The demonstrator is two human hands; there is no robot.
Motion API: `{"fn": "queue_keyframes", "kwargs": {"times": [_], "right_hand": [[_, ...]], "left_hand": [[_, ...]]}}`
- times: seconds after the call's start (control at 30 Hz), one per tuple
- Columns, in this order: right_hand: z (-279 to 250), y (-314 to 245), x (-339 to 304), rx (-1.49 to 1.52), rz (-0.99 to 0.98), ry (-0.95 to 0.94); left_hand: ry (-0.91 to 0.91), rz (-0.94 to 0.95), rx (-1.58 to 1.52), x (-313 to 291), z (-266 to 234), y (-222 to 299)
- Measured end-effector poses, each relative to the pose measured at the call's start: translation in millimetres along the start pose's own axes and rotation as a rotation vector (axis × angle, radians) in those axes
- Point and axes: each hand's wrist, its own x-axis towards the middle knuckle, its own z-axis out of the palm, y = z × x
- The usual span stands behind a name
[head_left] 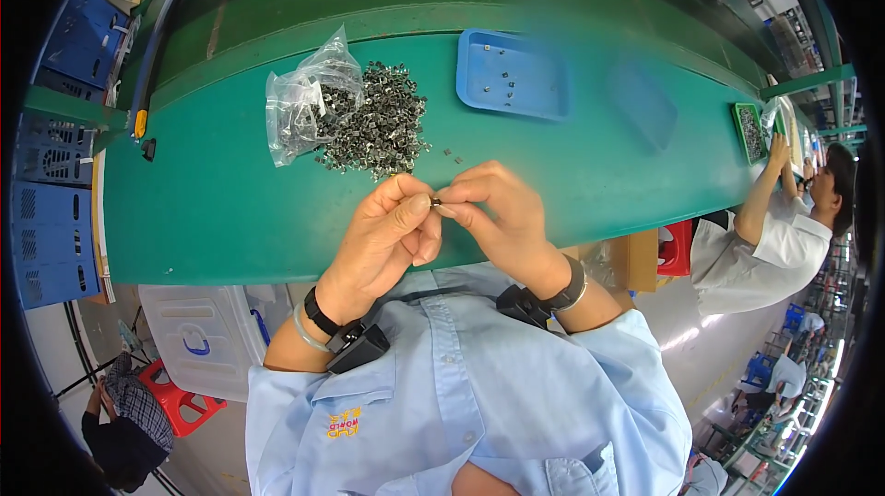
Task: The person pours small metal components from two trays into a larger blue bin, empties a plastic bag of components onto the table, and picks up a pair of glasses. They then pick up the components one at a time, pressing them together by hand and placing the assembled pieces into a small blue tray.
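A tiny dark part [436, 202], too small to name exactly, is pinched between the fingertips of both hands just above the near half of the green table [230, 219]. My left hand [392, 224] grips it between thumb and forefinger, the other fingers curled below. My right hand [498, 210] closes on it from the other side, thumb under forefinger. Beyond the left hand lies a heap of small black and metal parts [383, 123], some spilling from a clear plastic bag [300, 118]. A few loose ones rest right of the heap.
A blue tray [475, 95] with several small parts stands at the far middle. A blurred translucent patch shows farther right. A green tray of parts [750, 132] sits at the right end, near a co-worker [770, 247]. Blue crates [55, 238] stack at the left.
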Motion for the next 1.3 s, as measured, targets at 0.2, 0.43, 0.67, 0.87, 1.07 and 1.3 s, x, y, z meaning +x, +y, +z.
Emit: {"fn": "queue_keyframes", "kwargs": {"times": [0.2,0.43,0.67,0.87,1.07,1.3], "right_hand": [[1,1,-3,-0.01,0.001,-0.01],[1,1,-2,-0.031,-0.023,-0.033],[1,4,-3,0.001,-0.017,-0.025],[5,10,-5,0.082,0.018,0.008],[6,11,-5,0.116,0.048,0.013],[7,11,-4,0.098,0.046,0.016]], "left_hand": [[-0.003,-0.003,-0.055,1,-1,-3],[-0.03,-0.01,-0.041,1,-2,0],[0.07,-0.006,0.064,-1,5,2],[0.092,-0.002,0.047,-2,11,5],[0.076,-0.025,0.098,-1,7,9],[0.092,-0.02,0.126,-1,7,9]]}}
